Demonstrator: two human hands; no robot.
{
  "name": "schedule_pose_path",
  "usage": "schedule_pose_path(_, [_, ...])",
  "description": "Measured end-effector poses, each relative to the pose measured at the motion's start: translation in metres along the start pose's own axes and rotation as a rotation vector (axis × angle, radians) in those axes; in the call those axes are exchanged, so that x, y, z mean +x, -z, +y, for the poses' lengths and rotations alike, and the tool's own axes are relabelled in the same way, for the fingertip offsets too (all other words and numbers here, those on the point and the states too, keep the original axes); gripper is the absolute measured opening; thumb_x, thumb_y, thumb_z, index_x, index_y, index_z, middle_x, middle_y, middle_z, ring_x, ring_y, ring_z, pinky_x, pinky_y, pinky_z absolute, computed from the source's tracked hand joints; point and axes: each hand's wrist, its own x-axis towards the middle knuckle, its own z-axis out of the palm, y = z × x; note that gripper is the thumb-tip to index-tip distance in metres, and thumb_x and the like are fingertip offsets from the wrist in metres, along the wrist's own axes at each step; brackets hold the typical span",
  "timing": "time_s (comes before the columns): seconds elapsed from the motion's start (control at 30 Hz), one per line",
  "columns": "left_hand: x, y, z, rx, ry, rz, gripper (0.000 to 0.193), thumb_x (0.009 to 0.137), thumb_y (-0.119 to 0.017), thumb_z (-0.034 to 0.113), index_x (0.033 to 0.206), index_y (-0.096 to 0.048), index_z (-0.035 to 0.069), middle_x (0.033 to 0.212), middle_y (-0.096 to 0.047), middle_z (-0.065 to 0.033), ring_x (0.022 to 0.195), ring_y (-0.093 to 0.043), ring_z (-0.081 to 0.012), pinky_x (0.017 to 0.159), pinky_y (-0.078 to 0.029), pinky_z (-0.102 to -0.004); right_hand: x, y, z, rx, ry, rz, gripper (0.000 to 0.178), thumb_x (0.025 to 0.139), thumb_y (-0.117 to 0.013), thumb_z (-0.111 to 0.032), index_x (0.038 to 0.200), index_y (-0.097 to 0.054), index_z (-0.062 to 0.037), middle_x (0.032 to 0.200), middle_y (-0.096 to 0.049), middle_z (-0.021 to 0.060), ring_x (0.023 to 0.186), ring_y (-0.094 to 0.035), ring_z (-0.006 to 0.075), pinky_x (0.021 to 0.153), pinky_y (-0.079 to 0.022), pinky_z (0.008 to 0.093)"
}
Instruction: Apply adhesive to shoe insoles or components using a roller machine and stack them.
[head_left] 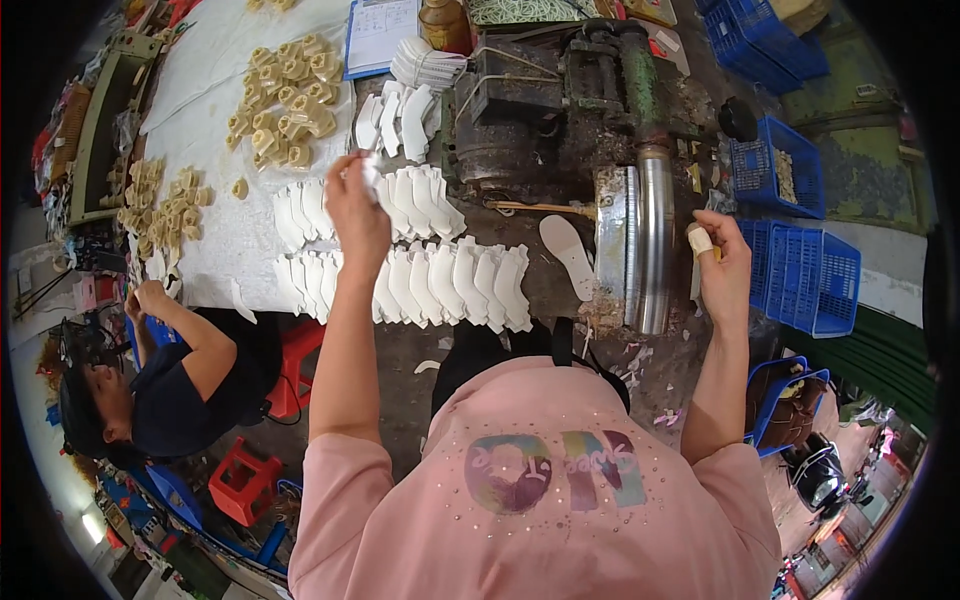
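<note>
My left hand [358,215] reaches over rows of white curved pieces [420,280] laid overlapping on the table. Its fingers pinch a small white piece [371,172], mostly covered by the hand. To the right of a machine with a shiny metal roller [654,240], my right hand [722,265] is held with fingers loosely bent and apart, and nothing shows in it. Pale tape wraps one of its digits. A white sole-shaped piece [567,257] lies left of the roller, near a wooden-handled tool [540,207].
Cream-coloured moulded parts [290,100] are heaped on the white-covered table [215,255]. A clipboard [380,35] and brown jar [445,25] stand at the back. Blue crates [815,280] line the right side. A co-worker [190,370] sits at left, near red stools [243,482].
</note>
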Motion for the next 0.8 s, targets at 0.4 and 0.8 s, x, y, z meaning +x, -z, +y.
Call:
schedule_pose_path(0.4, [-0.035,-0.019,0.015,0.218,-0.213,-0.895,0.041,0.065,-0.056,-0.009,0.103,-0.055,0.005,0.112,-0.049,-0.0156,0.1,-0.052,-0.032,0.08,-0.044,-0.0397,0.001,-0.001,-0.001,0.033,0.027,0.054,0.018,0.086,-0.057,-0.003,0.104,-0.06,-0.0031,0.089,-0.061,0.0062,0.083,-0.057,0.0125,0.077,-0.045,0.0259])
schedule_pose_path(0.8, [-0.027,0.035,0.17,-1.783,0.425,-0.661,0.05,0.091,-0.056,0.019,0.133,-0.035,0.001,0.114,-0.052,-0.0082,0.102,-0.054,-0.0175,0.087,-0.045,-0.0307,-0.033,-0.082,-0.093,0.014,0.521,-0.063,0.024,0.074,-0.068,-0.008,0.097,-0.061,-0.0075,0.105,-0.052,0.0098,0.099,-0.045,0.0293,0.086,-0.035,0.0413])
